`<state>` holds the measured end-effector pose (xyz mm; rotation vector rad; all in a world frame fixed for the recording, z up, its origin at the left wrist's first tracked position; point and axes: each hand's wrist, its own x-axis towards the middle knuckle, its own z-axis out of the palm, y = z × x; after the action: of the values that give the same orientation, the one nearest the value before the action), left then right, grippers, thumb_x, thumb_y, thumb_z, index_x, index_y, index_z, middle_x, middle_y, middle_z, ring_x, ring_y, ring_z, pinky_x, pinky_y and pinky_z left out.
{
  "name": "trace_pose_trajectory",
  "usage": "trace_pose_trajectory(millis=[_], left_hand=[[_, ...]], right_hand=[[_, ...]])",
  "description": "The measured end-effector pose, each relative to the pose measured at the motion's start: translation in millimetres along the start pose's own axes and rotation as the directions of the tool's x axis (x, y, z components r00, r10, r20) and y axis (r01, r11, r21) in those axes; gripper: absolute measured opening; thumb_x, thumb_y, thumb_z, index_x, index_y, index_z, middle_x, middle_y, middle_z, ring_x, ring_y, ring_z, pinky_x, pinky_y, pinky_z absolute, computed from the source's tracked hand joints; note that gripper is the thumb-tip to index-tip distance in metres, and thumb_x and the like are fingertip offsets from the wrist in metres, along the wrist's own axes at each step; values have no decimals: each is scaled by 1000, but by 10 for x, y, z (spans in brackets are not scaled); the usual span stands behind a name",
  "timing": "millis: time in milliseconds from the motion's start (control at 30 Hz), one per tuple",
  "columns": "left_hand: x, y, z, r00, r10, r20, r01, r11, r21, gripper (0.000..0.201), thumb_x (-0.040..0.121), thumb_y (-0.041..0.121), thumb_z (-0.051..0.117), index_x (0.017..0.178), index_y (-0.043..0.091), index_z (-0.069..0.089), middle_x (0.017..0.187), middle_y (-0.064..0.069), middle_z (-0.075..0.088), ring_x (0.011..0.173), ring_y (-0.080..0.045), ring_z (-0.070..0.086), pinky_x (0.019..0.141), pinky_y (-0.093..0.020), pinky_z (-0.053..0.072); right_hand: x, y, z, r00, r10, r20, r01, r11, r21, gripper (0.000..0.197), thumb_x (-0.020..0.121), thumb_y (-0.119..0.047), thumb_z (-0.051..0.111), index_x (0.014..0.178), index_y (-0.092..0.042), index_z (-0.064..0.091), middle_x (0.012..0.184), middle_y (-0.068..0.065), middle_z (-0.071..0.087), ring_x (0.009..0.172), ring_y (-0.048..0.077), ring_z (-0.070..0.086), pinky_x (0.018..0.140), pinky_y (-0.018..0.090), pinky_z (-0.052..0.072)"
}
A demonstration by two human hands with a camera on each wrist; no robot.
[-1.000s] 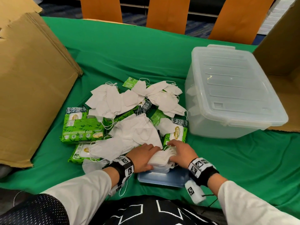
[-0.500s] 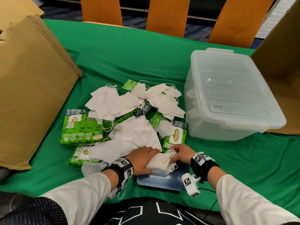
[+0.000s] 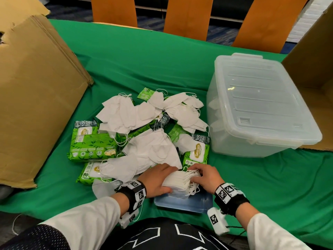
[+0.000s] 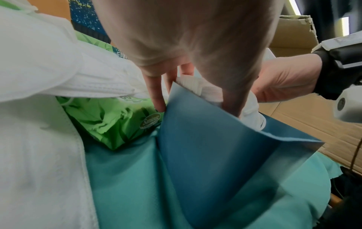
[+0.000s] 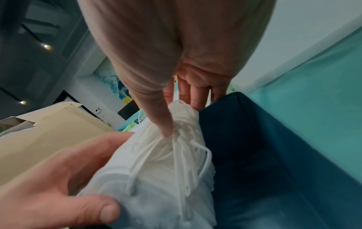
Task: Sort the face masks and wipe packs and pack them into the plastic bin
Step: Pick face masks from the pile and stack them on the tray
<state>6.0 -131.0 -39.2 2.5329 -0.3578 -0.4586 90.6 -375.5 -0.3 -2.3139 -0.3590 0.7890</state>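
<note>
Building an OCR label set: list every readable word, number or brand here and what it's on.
"Sanicare": right wipe pack
"100": same pack's dark end, and left wipe pack
"80": front wipe pack
Smaller print on the packs: too blurred.
Wristband markers: patterns, no text.
Plastic bin: none.

From my feed, the table wears a green cloth, wrinkled in places. At about two o'clock a clear plastic bin sits on it with its lid on. Toward the middle lies a heap of white face masks mixed with green wipe packs; one pack at nine o'clock lies flat on the cloth. At six o'clock, near the table's edge, a blue flat pouch rests on the cloth. Brown cardboard rests on the table at nine o'clock, and more cardboard at three.
</note>
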Motion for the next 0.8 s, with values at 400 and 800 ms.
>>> trace_pose_trajectory(millis=[400,800], left_hand=[[-172,-43,-280,989,-113,-96,89,971,-220,94,77,68,73,154,38,29,148,10,41,133,-8,42,109,-27,39],[-341,-942,-1620,784,-404,-471,244,898,-366,13,92,25,73,105,25,73,100,7,73,91,-7,67,81,-26,52]], right_hand=[[77,-377,-132,984,3,-179,57,943,328,21,86,-9,75,95,-28,75,101,-11,75,92,8,69,84,27,53],[685,-1467,-242,984,126,125,-168,429,887,18,96,-12,62,112,-7,70,104,14,73,96,30,72,92,45,55]])
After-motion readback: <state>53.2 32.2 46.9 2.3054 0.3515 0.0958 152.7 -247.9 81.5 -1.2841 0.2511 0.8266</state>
